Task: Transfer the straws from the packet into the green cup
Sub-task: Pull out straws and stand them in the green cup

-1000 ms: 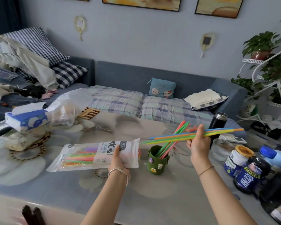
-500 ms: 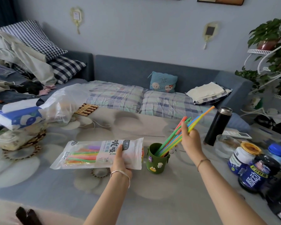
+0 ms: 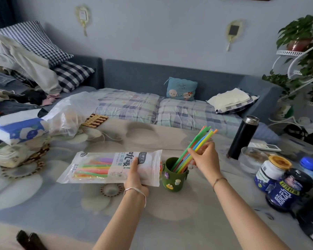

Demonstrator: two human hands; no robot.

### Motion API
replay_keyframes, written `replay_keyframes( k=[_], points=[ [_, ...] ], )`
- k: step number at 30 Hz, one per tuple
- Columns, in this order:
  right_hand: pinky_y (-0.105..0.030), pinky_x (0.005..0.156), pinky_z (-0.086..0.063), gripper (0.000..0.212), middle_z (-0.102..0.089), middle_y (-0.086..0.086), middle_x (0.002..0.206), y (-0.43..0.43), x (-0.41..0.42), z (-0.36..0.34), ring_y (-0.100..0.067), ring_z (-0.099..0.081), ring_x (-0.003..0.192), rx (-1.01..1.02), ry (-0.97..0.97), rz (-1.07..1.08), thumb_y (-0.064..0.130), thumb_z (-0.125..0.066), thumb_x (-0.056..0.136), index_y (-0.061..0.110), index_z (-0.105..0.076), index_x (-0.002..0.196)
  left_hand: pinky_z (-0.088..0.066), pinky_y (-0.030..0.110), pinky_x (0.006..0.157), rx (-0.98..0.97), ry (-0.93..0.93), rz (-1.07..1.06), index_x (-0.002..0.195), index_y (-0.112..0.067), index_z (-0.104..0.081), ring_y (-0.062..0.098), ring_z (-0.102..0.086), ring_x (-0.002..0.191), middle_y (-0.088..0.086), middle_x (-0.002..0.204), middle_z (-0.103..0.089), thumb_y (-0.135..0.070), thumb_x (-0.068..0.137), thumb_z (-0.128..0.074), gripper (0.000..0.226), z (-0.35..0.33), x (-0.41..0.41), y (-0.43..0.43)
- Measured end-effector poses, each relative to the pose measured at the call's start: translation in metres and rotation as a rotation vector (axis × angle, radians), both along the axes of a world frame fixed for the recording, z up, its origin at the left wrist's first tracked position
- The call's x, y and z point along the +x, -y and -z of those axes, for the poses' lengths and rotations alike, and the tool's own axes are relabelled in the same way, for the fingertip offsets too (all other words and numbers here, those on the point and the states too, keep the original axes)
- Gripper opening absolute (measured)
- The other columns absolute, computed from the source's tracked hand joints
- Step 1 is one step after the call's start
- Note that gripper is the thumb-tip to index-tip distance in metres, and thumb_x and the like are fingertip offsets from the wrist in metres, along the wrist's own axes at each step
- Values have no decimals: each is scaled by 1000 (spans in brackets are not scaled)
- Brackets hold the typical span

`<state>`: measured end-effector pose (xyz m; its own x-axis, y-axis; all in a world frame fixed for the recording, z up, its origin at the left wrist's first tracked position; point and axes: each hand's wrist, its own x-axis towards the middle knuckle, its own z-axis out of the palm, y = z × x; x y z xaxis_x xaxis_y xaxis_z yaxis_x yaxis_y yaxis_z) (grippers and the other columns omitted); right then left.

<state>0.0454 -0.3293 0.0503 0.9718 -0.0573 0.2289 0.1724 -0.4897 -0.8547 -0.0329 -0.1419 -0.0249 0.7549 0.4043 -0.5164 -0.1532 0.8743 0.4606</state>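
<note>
Straws (image 3: 203,135) in mixed bright colours stand slanted in the green cup (image 3: 173,179), lower ends inside it, tops leaning up and to the right. The right hand (image 3: 206,157) pinches the bundle about midway, thumb and fingers curled round it above the rim. The green cup stands upright on the table (image 3: 152,222), small charms stuck on its side, just beside the packet (image 3: 105,166). This clear and white bag lies lengthwise, with the packed straws (image 3: 92,170) gathered toward its left end. The left hand (image 3: 135,175) grips its right part, thumb on top and fingers underneath; whether the bag rests on the table or is lifted slightly is hard to tell. A silver bangle (image 3: 135,191) circles that wrist.

To the right stands a black flask (image 3: 242,138), with a glass dish (image 3: 251,157) near its foot, then two jars (image 3: 271,172) and a blue-capped bottle (image 3: 311,166). At the far left sit a tissue box (image 3: 18,130) and a crumpled plastic bag (image 3: 67,116). Beyond the table runs a blue sofa (image 3: 170,76).
</note>
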Motion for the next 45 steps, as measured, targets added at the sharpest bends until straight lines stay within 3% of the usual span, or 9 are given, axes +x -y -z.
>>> replay_keyframes(
  k=[9,12,17,21,26,31,35,41,45],
  points=[
    [-23,43,-48,22,-70,-12,73,-18,-43,10,-15,-60,47,278,-68,-12,24,-51,93,11,-55,75,-50,57,102,1,35,-32,128,-13,-58,34,-65,117,12,128,-68,-39,54,-91,85,-31,-22,10],
    [-29,56,-51,30,-68,-11,84,-41,-69,7,-19,-64,65,751,-340,-126,30,-41,98,9,-57,85,-52,55,99,31,77,-38,126,-11,-62,33,-68,112,12,124,-70,-43,43,-94,95,-43,-31,13],
    [-37,81,-45,40,-59,-12,110,-72,-97,-2,-26,-57,102,1340,-698,-227,45,-32,97,14,-56,107,-55,40,92,365,44,-147,91,-20,-66,22,-69,92,3,101,-72,-17,74,-83,24,-72,-54,31],
    [-32,62,-53,46,-72,-12,77,-85,-109,-12,-28,-69,72,1439,-640,-336,44,-27,97,13,-60,97,-58,33,83,519,113,-123,89,-20,-68,15,-72,86,-1,95,-74,-12,73,-84,23,-87,-70,31],
    [-35,70,-60,45,-73,-17,96,-93,-119,-13,-28,-72,83,1414,-603,-467,36,-35,96,5,-56,121,-58,19,63,715,162,-101,97,-7,-73,13,-74,81,4,91,-77,-9,72,-84,28,-99,-81,27],
    [-27,60,-52,27,-67,-4,70,-97,-128,-20,-15,-63,65,1303,-498,-185,21,-38,98,14,-55,78,-57,25,69,643,157,-156,97,-15,-70,15,-70,85,3,97,-74,-13,73,-84,28,-106,-86,18],
    [-28,63,-46,21,-60,-5,81,-99,-131,-23,-17,-57,75,973,-310,-123,23,-42,97,14,-56,83,-57,23,65,475,124,-197,111,-11,-65,15,-68,87,3,101,-72,-15,77,-80,37,-103,-83,9],
    [-17,56,-42,23,-54,-2,67,-94,-121,-18,-16,-50,66,453,47,-253,19,-51,94,12,-53,72,-54,41,93,147,47,-164,125,-5,-59,24,-68,96,8,114,-69,-21,78,-80,54,-87,-77,1],
    [-33,59,-44,23,-56,-5,62,-82,-109,-24,-13,-52,58,342,182,-260,24,-61,89,9,-57,71,-48,60,101,-9,110,-108,132,-11,-59,33,-66,115,12,129,-68,-45,43,-94,101,-53,-60,-8]
  ],
)
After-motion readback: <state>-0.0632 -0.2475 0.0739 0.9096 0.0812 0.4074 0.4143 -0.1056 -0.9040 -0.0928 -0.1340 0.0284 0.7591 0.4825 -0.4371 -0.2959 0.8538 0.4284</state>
